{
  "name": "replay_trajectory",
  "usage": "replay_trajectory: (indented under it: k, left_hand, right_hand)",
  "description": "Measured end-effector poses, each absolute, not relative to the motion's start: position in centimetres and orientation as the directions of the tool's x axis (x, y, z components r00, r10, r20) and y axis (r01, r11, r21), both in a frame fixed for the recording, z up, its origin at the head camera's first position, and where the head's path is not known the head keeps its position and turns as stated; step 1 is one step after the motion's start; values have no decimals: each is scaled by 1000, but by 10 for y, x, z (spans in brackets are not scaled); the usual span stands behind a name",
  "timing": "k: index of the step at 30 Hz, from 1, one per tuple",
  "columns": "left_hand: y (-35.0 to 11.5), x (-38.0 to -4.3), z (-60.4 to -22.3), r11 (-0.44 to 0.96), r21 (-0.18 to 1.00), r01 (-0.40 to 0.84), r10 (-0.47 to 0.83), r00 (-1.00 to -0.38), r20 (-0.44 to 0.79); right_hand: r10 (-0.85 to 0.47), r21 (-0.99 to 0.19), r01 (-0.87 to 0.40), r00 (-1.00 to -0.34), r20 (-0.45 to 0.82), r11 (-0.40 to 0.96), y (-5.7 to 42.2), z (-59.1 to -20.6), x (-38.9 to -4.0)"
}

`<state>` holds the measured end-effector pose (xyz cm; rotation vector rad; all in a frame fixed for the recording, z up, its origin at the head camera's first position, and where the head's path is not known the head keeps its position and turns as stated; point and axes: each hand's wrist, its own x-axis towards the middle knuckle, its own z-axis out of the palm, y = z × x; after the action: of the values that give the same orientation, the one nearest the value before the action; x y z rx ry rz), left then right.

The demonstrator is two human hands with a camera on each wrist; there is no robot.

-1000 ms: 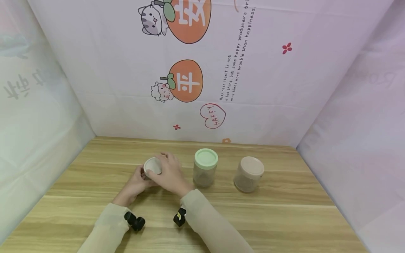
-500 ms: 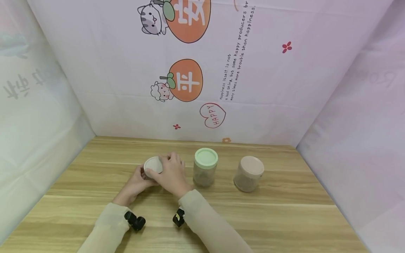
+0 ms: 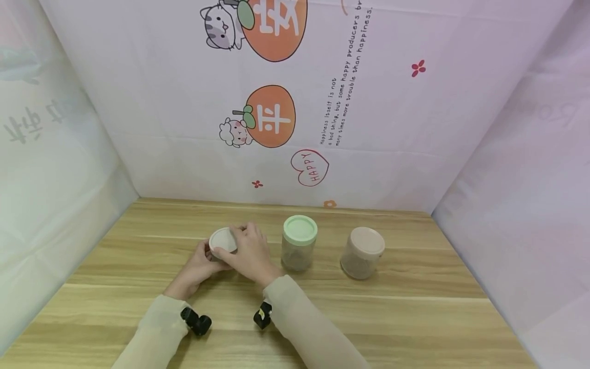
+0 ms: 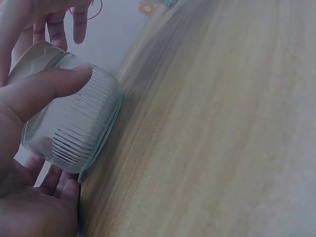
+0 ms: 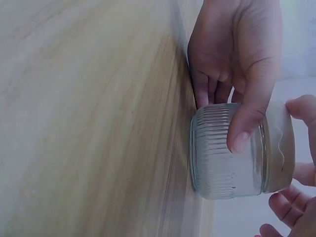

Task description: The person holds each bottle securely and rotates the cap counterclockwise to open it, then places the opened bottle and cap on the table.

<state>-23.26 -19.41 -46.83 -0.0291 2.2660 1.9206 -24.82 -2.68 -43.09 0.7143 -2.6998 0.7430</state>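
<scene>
The fingers of the left hand (image 3: 197, 265) are clamped round the body of a clear glass jar (image 5: 212, 173), with the thumb (image 5: 248, 122) laid along its near side and the other fingers round the far side. Above them, the fingers of the right hand (image 3: 252, 254) are spread over a pale off-white lid (image 3: 221, 240), pinching its rim between the thumb on the near side and the fingertips on the far side. The lid sits on the jar's mouth; vertical ribs run round the lower glass just below the left thumb, and the base meets the bench (image 3: 415, 287) beneath the fingers.

Just to the right of the right hand's fingers, and apart from them, stands a taller jar with a green lid (image 3: 300, 229). Farther right is a wider jar with a pinkish-beige lid (image 3: 367, 241). Both are upright.

Back from the fingers, toward the person, pale sleeves (image 3: 313, 325) cover the forearms, with a small black device (image 3: 196, 322) at each wrist. Beyond the fingers, past the bench's far edge, rises a white printed cloth (image 3: 184, 113).
</scene>
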Motion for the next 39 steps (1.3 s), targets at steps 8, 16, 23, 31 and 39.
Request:
replay_trajectory:
  k: [8,16,23,31,39]
  left_hand:
    - [-195,-233,-468,193,973,-124,100,-984,-145]
    - [-195,-232,-467,180,977,-113,109,-985,-134]
    - [-196,-232,-468,178,979,-98,120,-985,-121]
    - [-195,-230,-468,167,982,-91,121,-986,-112]
    - [-196,-231,-468,166,982,-87,122,-987,-108]
  right_hand:
    - [-416,-438,-529,-847,332,727,-25,-430,-250]
    - [-464,-491,-565,-825,323,663,-20,-425,-249]
    - [-495,-565,-585,-806,325,582,-18,-427,-251]
    - [-548,-616,-598,-780,302,513,-20,-432,-257]
    - [-571,-602,-599,-775,270,528,-19,-432,-257]
